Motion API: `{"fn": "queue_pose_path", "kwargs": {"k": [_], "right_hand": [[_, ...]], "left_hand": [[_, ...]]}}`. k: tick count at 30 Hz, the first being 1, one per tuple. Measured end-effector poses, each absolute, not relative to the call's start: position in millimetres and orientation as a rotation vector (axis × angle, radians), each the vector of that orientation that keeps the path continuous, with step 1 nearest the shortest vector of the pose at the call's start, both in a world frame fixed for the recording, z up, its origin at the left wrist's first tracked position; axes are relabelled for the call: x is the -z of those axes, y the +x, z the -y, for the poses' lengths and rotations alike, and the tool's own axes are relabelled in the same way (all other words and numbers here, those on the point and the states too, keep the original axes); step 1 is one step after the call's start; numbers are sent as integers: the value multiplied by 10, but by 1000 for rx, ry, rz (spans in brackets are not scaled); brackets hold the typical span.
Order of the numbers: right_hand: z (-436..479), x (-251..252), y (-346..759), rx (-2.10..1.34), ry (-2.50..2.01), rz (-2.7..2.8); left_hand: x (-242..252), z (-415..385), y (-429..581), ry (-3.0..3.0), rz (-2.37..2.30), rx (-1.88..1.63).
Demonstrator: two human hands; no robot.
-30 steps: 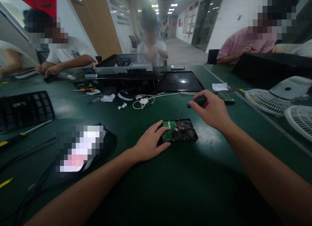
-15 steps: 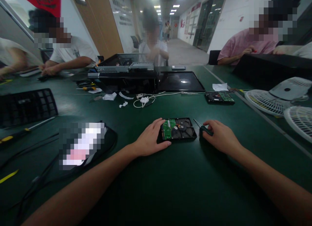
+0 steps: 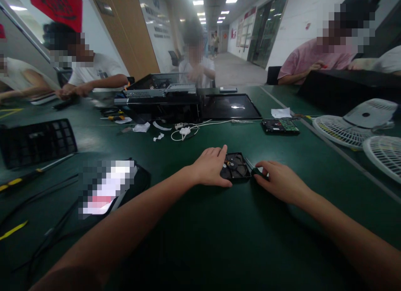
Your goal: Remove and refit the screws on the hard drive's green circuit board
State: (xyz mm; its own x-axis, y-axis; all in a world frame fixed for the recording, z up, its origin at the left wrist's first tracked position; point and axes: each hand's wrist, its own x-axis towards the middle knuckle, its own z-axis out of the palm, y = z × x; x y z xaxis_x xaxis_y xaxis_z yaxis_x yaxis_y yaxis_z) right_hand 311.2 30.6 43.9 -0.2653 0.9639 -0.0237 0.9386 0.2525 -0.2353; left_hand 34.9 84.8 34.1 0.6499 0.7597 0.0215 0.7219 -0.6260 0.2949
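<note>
A hard drive point(image 3: 239, 166) lies flat on the green table, its underside with a round motor hub facing up. My left hand point(image 3: 211, 167) spans its left part, fingers towards the far edge and thumb at the near edge, gripping it. The green circuit board is hidden beneath that hand. On the other side my right hand point(image 3: 275, 178) is closed around a small screwdriver point(image 3: 256, 170) with a dark handle. Its thin shaft points up and left, close to the drive's right edge; whether the tip touches is too small to tell.
Beyond the drive stand an opened computer case point(image 3: 159, 100) and a flat black panel point(image 3: 232, 107). A second hard drive point(image 3: 280, 126) lies back right, near white fan grilles point(image 3: 338, 130). At left are a phone point(image 3: 108, 186), cables and a yellow-black screwdriver point(image 3: 19, 182). Several people sit around.
My left hand has slid right over the hard drive and now covers its circuit board. My right hand and the screwdriver have shifted slightly left relative to the view.
</note>
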Motion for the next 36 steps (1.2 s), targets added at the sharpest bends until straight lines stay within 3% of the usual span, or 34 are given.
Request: {"fn": "queue_pose_path", "kwargs": {"k": [5, 12, 16, 21, 24, 32, 36], "right_hand": [[-226, -530, 3086, -476, -1829, 2384], [-62, -602, 2997, -692, -1742, 2357], [-113, -688, 3037, -667, -1723, 2061], [-240, -731, 3102, -1378, -1446, 1479], [-260, -692, 3109, -1613, -1330, 1532], [-212, -652, 3116, -1548, -1408, 1859], [-255, -746, 3177, -1542, -1374, 1753]], "left_hand": [[-444, -991, 479, 2637, -1120, -16], [-557, -1001, 393, 2662, -1172, -108], [-763, -1021, 367, 2677, -1130, -195], [-1080, -915, 475, 2780, -913, -184], [-1183, -803, 598, 2812, -804, -148], [-1190, -678, 739, 2854, -641, -182], [-1107, -662, 741, 2894, -771, -283]]}}
